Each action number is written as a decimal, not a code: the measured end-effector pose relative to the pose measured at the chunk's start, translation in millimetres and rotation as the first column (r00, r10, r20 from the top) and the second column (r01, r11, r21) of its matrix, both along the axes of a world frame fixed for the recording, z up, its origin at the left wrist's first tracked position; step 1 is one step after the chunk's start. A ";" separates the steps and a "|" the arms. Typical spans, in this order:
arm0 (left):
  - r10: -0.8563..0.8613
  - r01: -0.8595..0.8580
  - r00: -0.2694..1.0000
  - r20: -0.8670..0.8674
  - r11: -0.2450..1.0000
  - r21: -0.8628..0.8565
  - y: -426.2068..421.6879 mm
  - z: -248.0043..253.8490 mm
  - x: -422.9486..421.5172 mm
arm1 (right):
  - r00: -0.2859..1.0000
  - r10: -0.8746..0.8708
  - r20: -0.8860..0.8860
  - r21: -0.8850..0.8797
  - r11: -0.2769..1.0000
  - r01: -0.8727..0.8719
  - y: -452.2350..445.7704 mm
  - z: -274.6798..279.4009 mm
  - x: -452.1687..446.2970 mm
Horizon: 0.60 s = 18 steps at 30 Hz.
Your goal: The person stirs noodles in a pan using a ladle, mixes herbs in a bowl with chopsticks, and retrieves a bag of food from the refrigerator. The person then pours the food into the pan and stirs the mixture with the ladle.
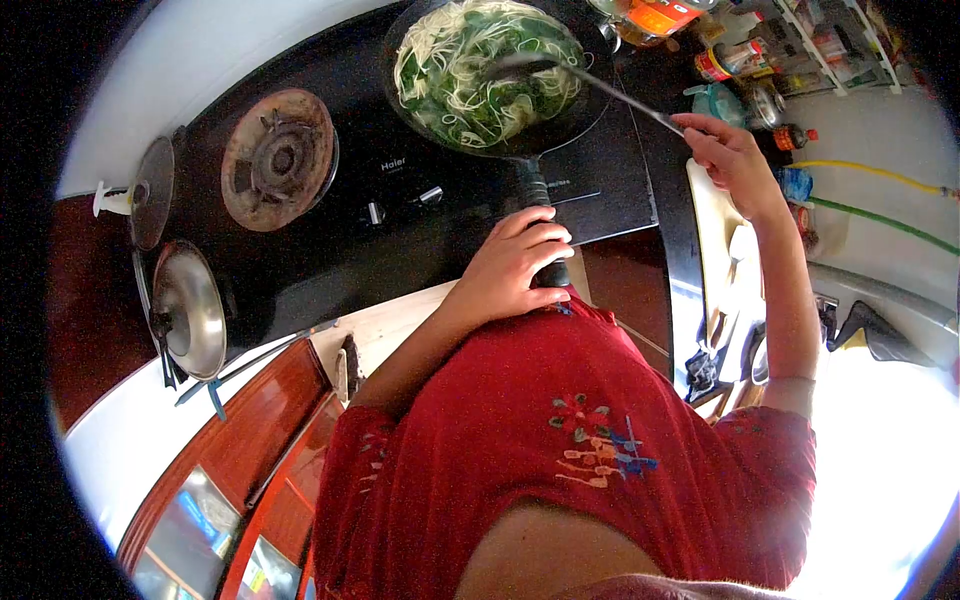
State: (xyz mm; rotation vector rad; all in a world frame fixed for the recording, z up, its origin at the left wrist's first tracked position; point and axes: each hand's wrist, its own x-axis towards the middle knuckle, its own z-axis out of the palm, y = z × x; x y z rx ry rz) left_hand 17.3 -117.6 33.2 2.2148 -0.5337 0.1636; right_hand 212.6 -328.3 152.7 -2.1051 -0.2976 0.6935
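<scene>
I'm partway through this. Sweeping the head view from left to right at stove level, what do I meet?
Dark round disc → worn gas burner → left silver knob → wok of noodles and greens → right hand → yellow hose.

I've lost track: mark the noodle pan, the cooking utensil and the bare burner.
Noodle pan (562,127), head view: inner wall, lower right.
Cooking utensil (613,91), head view: on the shaft.
Bare burner (284,160), head view: its centre.
</scene>
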 end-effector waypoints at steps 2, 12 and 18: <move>-0.011 0.011 1.000 -0.004 1.000 -0.004 1.7 -0.7 0.8 | 0.997 -0.063 -0.050 0.096 0.993 0.067 8.4 3.8 -1.0; -0.021 0.019 0.999 0.025 0.998 0.064 3.1 5.5 -2.9 | 0.964 -0.168 0.204 0.245 0.963 0.116 62.0 -39.3 2.9; 0.001 0.000 1.000 -0.015 0.997 0.078 -3.0 5.9 -7.5 | 0.868 -0.179 0.464 0.161 0.980 0.116 109.7 -90.5 -2.6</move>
